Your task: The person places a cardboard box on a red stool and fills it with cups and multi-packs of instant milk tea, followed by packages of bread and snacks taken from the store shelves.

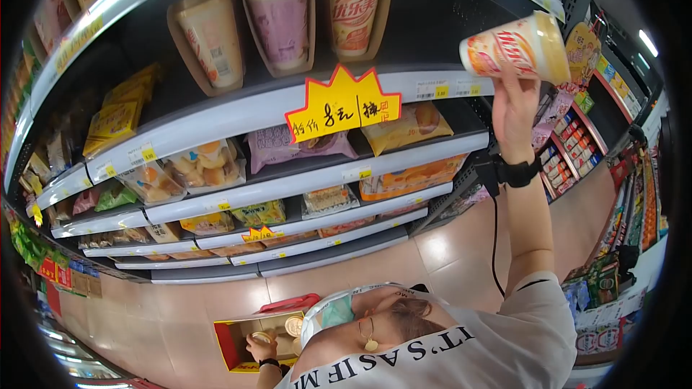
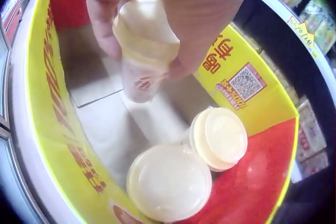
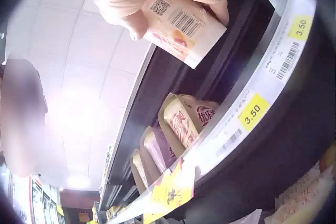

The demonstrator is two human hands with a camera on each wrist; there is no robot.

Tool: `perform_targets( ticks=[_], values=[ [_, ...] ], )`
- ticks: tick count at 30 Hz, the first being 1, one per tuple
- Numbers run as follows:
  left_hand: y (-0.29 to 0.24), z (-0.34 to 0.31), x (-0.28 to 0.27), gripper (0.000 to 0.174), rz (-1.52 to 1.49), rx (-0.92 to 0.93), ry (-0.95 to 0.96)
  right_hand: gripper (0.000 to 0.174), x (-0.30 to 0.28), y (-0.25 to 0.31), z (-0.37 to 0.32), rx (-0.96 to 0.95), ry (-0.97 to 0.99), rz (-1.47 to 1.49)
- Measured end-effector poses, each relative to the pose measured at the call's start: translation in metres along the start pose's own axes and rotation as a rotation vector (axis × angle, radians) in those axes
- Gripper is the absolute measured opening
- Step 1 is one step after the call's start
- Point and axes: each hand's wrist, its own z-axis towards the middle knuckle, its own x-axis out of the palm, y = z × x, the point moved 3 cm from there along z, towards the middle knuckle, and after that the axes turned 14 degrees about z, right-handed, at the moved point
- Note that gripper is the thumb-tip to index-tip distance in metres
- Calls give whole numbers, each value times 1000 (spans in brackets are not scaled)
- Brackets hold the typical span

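In the left wrist view, we see the bare left hand [image 2: 202, 11] cut off above, partly hiding a tapered, cream-topped cup [image 2: 147, 43].

Upper shelf [image 1: 231, 121]: three printed cups [image 1: 281, 25] in cardboard sleeves stand in a row; yellow packets [image 1: 115, 126] lie to the left. Red-and-yellow carton [image 2: 257, 166]: two lidded cups [image 2: 169, 182] rest inside, side by side.

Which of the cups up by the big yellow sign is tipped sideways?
The cup held in the right hand: its tan lid points rightward in the head view, while the three shelf cups stand upright.
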Motion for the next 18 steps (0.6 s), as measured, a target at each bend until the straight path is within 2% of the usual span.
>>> perform_targets(
  ticks=[1, 3, 4, 6, 8, 9, 11, 12, 13, 15, 18],
  values=[
    [2, -6, -7, 95, -43, 17, -17, 41, 2, -5, 4, -11, 2, 16],
    [11, -14, -9, 95, -146, 1, -119, 42, 8, -17, 11, 16, 181, -132],
    [16, -18, -9, 94, -188, -2, -180, 50, 10, -22, 13, 83, 219, -146],
    [22, -26, -14, 93, -245, -18, -266, 56, 8, -37, 19, 127, 235, -167],
    [19, -46, -30, 89, -337, -50, -372, 68, 6, -52, 29, 181, 330, -243],
    [18, -52, -33, 89, -348, -68, -377, 68, 8, -55, 34, 180, 344, -226],
    [20, -62, -45, 86, -381, -16, -519, 72, 10, -62, 40, 210, 373, -246],
    [13, -74, -61, 83, -440, 10, -509, 74, 8, -67, 44, 211, 386, -275],
    [7, -82, -72, 83, -442, 0, -517, 74, 9, -70, 48, 210, 390, -262],
    [-5, -97, -91, 81, -454, 103, -620, 71, 15, -74, 52, 191, 454, -333],
    [-29, -114, -115, 79, -540, 178, -639, 63, 18, -82, 63, 283, 461, -400]
  ],
)
